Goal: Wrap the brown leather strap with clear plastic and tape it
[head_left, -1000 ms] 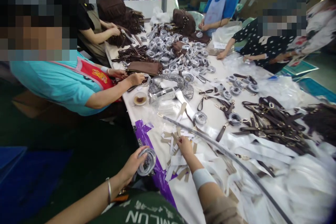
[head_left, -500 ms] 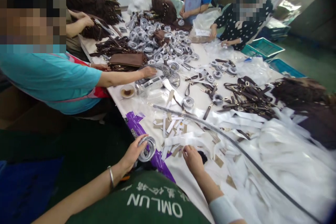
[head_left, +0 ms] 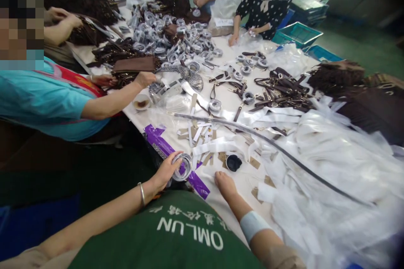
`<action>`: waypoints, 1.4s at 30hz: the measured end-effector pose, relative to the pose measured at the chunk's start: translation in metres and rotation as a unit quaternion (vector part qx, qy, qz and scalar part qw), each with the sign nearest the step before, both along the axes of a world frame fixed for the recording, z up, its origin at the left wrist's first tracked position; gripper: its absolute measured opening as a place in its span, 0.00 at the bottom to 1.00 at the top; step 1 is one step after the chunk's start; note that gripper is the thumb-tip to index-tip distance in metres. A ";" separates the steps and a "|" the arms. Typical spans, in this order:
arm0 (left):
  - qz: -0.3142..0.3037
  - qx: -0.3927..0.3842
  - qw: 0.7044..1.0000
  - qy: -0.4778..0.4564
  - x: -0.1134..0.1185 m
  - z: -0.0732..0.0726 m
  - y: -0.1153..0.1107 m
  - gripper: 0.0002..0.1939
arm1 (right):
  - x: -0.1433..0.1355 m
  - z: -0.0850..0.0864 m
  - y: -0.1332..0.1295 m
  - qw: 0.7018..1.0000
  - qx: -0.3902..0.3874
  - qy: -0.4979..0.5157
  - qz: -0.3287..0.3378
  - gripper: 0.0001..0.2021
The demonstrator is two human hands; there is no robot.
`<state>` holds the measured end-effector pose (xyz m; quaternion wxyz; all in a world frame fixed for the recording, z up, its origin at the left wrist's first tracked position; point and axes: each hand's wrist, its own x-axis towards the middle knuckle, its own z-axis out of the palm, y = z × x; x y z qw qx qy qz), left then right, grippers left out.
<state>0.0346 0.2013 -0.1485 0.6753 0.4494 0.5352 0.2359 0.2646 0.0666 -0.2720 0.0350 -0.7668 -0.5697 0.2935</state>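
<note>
My left hand (head_left: 167, 171) grips a coiled grey strap in clear wrap (head_left: 183, 167) at the table's near edge, above purple tape (head_left: 198, 185). To the right, my right hand (head_left: 225, 183) is closed, with its fingers curled down at the white table top; whatever it may hold is hidden. Just beyond it sits a small round container with black contents (head_left: 234, 162). White and tan strips (head_left: 202, 132) lie scattered past both hands. A long dark strap (head_left: 261, 136) stretches across the table to the right.
White plastic sheeting (head_left: 334, 168) is heaped at the right. Wrapped coils (head_left: 176, 38) pile up at the far side, with dark straps (head_left: 284, 88) nearer. A co-worker's arm (head_left: 116, 98) reaches in from the left. Teal crates (head_left: 298, 35) stand beyond the table.
The view has shifted, and the round black container shows more fully beyond my right hand. My left hand still holds the coil. The co-worker's hand at left has drawn back from the grey glittery material.
</note>
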 end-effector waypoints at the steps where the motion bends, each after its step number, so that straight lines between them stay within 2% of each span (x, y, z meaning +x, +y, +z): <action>1: 0.000 0.001 1.000 0.000 -0.001 0.000 -0.002 0.25 | 0.001 -0.001 0.000 1.000 0.005 0.005 -0.004 0.06; 6: 0.014 -0.003 1.000 -0.014 -0.005 0.003 -0.009 0.26 | 0.011 -0.004 -0.003 0.997 0.036 0.039 -0.050 0.09; 12: 0.051 -0.014 0.998 -0.041 -0.008 0.000 -0.017 0.26 | 0.011 -0.006 -0.004 0.993 0.056 0.075 -0.070 0.10; 16: 0.056 -0.013 0.997 -0.044 -0.006 -0.001 -0.021 0.26 | 0.014 -0.006 -0.002 0.991 0.065 0.089 -0.081 0.06; 20: 0.051 0.004 0.999 -0.014 -0.004 -0.001 -0.025 0.26 | 0.010 -0.001 -0.003 0.987 0.080 0.112 -0.080 0.04; 25: 0.031 0.072 0.995 0.065 0.004 -0.004 -0.032 0.22 | -0.002 0.008 0.005 0.976 0.118 0.137 -0.123 0.02; 27: 0.018 0.098 0.991 0.090 0.009 -0.002 -0.033 0.21 | 0.003 0.018 0.011 0.965 0.137 0.167 -0.149 0.01; 29: 0.002 0.124 0.987 0.102 0.015 0.002 -0.031 0.20 | 0.015 0.036 0.015 0.949 0.156 0.205 -0.183 0.05; 32: -0.035 0.181 0.977 0.109 0.028 0.014 -0.024 0.18 | 0.027 0.075 0.014 0.915 0.173 0.277 -0.235 0.14; 35: -0.095 0.263 0.954 0.107 0.048 0.029 -0.019 0.17 | 0.018 0.121 0.002 0.890 0.163 0.346 -0.248 0.19; 38: -0.161 0.364 0.912 0.099 0.075 0.041 -0.024 0.18 | -0.002 0.156 -0.011 0.879 0.139 0.379 -0.253 0.18; 42: -0.247 0.491 0.830 0.092 0.113 0.051 -0.046 0.23 | -0.012 0.177 -0.020 0.852 0.160 0.399 -0.299 0.17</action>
